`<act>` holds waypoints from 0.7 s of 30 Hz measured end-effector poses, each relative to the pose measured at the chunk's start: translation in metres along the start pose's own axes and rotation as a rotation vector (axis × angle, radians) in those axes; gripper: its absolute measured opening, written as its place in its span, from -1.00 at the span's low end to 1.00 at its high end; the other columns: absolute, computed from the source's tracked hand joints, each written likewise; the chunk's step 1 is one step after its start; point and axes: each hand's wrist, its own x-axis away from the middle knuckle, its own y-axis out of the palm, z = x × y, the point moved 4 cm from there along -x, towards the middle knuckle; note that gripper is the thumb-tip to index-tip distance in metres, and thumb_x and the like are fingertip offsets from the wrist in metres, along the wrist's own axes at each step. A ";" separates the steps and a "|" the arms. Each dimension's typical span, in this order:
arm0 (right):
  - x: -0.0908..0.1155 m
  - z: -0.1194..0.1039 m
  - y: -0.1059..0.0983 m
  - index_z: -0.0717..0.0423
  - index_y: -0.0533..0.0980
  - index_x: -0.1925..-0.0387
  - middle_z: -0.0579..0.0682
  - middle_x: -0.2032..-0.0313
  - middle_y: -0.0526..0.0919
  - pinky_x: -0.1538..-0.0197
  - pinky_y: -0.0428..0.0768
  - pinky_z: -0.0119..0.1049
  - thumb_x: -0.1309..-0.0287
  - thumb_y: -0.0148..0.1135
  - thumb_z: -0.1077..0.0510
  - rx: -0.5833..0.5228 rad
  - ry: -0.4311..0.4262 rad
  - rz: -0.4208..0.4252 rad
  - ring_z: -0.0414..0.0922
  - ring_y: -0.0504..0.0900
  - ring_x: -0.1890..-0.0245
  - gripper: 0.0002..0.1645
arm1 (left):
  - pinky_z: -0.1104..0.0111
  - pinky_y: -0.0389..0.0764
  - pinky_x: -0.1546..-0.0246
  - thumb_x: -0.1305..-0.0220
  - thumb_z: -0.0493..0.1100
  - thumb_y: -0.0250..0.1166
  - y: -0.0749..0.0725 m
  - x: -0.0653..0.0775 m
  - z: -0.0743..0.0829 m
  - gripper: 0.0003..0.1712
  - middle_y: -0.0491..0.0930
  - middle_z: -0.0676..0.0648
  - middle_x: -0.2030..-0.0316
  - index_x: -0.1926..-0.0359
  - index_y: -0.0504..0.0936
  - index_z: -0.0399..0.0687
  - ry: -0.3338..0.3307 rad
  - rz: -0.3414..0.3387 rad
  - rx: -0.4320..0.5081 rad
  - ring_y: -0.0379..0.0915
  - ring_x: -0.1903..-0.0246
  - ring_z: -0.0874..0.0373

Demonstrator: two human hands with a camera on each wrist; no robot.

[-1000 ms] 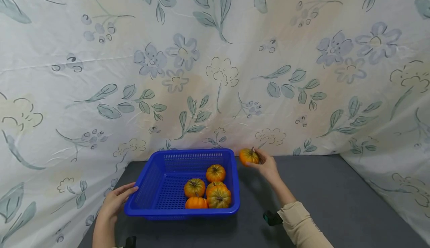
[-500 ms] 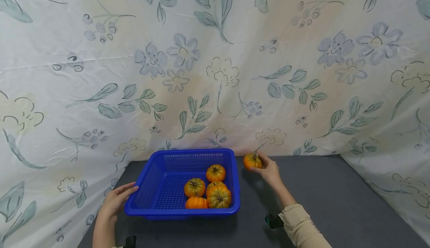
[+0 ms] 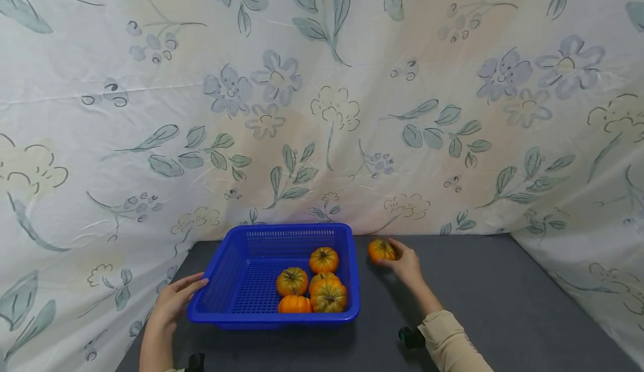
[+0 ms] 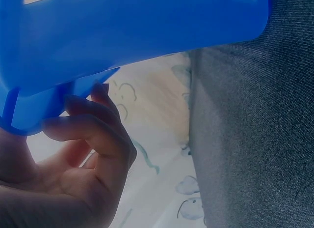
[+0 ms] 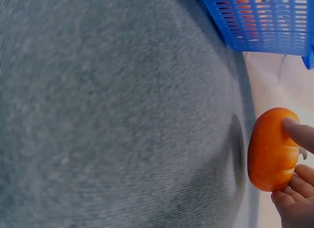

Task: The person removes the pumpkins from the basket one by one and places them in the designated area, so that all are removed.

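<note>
My right hand (image 3: 406, 264) holds a small orange pumpkin (image 3: 381, 251) low at the back of the dark table, just right of the blue basket. In the right wrist view, thumb and fingers clasp that pumpkin (image 5: 270, 152) around its stem side, its rounded face close to the cloth. At the left side of the blue plastic basket (image 3: 271, 318), my left hand (image 3: 172, 300) grips the rim; in the left wrist view its bent fingers (image 4: 93, 125) reach the basket's lip (image 4: 29, 122). Several orange and green pumpkins (image 3: 328, 295) lie in the basket's right half.
A dark grey cloth (image 3: 483, 293) covers the table. Behind it and along both sides hangs a floral curtain (image 3: 332, 137). The basket's perforated side wall (image 5: 267, 26) stands near the held pumpkin.
My right hand has moved down and slightly right with the pumpkin, away from the basket. My left hand and the basket have stayed put.
</note>
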 end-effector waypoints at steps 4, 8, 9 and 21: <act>0.001 0.002 0.001 0.36 0.39 -0.26 0.38 -0.23 0.45 -0.31 0.32 0.20 0.04 0.48 0.23 0.005 -0.004 -0.001 0.34 0.40 -0.25 -0.19 | 0.30 0.66 0.21 -0.17 0.17 0.39 0.000 0.000 0.000 -0.08 0.65 0.01 0.07 -0.37 0.30 -0.30 -0.005 0.004 -0.006 0.57 0.27 0.33; 0.003 0.004 0.001 0.35 0.40 -0.25 0.41 -0.22 0.45 -0.29 0.33 0.22 0.05 0.49 0.22 0.022 -0.010 0.002 0.37 0.41 -0.22 -0.19 | 0.30 0.66 0.21 -0.17 0.18 0.39 0.000 0.001 -0.001 -0.08 0.65 -0.01 0.04 -0.37 0.32 -0.29 -0.003 0.006 -0.010 0.56 0.26 0.32; 0.003 0.004 0.001 0.35 0.40 -0.25 0.41 -0.22 0.45 -0.29 0.33 0.23 0.05 0.49 0.21 0.025 -0.009 0.002 0.37 0.41 -0.22 -0.19 | 0.31 0.66 0.21 -0.16 0.18 0.39 0.000 0.001 -0.001 -0.08 0.65 0.01 0.05 -0.37 0.32 -0.28 -0.005 0.008 -0.008 0.56 0.26 0.33; 0.004 0.004 0.003 0.32 0.38 -0.28 0.39 -0.23 0.45 -0.29 0.34 0.22 0.07 0.51 0.20 0.029 -0.011 -0.006 0.36 0.41 -0.24 -0.14 | 0.33 0.64 0.21 -0.14 0.18 0.40 -0.001 0.002 -0.002 -0.08 0.64 0.03 0.04 -0.36 0.33 -0.27 -0.004 0.002 -0.001 0.56 0.25 0.34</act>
